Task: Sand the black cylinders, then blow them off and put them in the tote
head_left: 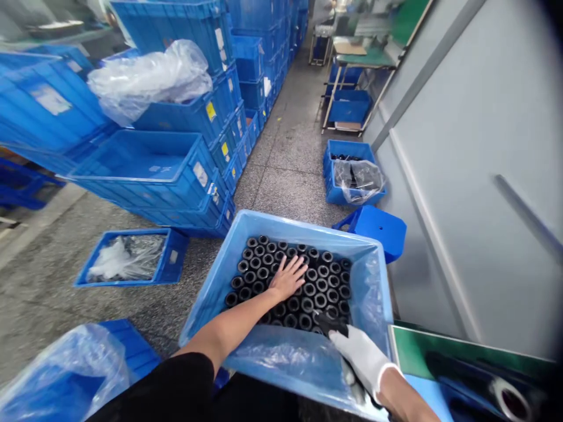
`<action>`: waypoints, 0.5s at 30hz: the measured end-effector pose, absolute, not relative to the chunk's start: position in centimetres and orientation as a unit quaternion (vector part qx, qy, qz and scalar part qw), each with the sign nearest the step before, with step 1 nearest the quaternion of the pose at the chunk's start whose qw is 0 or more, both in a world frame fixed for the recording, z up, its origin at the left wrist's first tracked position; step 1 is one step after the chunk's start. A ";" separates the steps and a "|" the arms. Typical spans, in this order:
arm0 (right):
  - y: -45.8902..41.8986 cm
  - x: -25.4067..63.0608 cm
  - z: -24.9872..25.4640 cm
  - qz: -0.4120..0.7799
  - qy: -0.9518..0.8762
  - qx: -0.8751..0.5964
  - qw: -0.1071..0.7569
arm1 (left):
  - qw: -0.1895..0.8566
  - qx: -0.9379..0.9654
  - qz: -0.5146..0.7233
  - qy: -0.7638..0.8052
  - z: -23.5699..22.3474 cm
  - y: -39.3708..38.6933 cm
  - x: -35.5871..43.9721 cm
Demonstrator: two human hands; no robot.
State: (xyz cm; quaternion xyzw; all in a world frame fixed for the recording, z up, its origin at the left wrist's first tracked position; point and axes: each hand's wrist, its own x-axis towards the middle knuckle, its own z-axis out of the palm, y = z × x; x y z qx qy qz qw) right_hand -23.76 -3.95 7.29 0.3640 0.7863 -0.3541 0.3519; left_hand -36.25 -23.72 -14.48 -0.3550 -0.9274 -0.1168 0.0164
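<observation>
The short black tubes [321, 279] stand in a light blue bin [308, 224], most of them upright with their round openings facing up. They are packed side by side from near the far edge towards the near edge, probably so that each keeps its neighbours from tipping. Clear plastic film [285, 351] lies inside the near edge and along the right edge, perhaps to keep the tubes from rubbing against the walls; at the right edge it fills a strip where no tubes stand

The left hand [288, 280], bare, is spread open and palm down over the middle of the tubes. It grips nothing, and its flat pose would suit steadying the tops or feeling whether they are level. The right hand [363, 354], in a white glove, reaches in over the near right corner, well apart from the left. Its fingers are bent down at the nearest tubes, but dark shapes blend there, so whether they are clamped on one cannot be told

Beyond the far right corner a blue stool [380, 228] sits on the floor, and a green surface [417, 351] lies just beside the right edge, seemingly placed for easy reach
</observation>
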 end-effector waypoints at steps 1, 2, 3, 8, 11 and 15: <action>-4.6 -24.1 7.6 -0.361 0.776 0.365 0.366 | 0.020 -0.308 -0.112 -0.944 -14.3 -25.8 -36.8; -5.3 -24.4 7.8 -0.372 0.766 0.363 0.379 | 0.024 -0.264 -0.106 -0.958 -14.2 -28.0 -37.3; -6.1 -24.7 7.9 -0.384 0.756 0.353 0.395 | 0.027 -0.228 -0.101 -0.968 -14.0 -29.9 -37.8; -10.0 -26.0 7.9 -0.372 0.768 0.240 0.462 | 0.033 -0.179 -0.093 -0.979 -14.0 -33.9 -38.4; -10.2 -27.5 8.4 -0.344 0.796 0.231 0.441 | 0.036 -0.172 -0.095 -0.980 -14.3 -33.9 -37.9; -8.9 -29.5 9.6 -0.299 0.841 0.213 0.398 | 0.040 -0.151 -0.099 -0.983 -14.0 -35.8 -36.9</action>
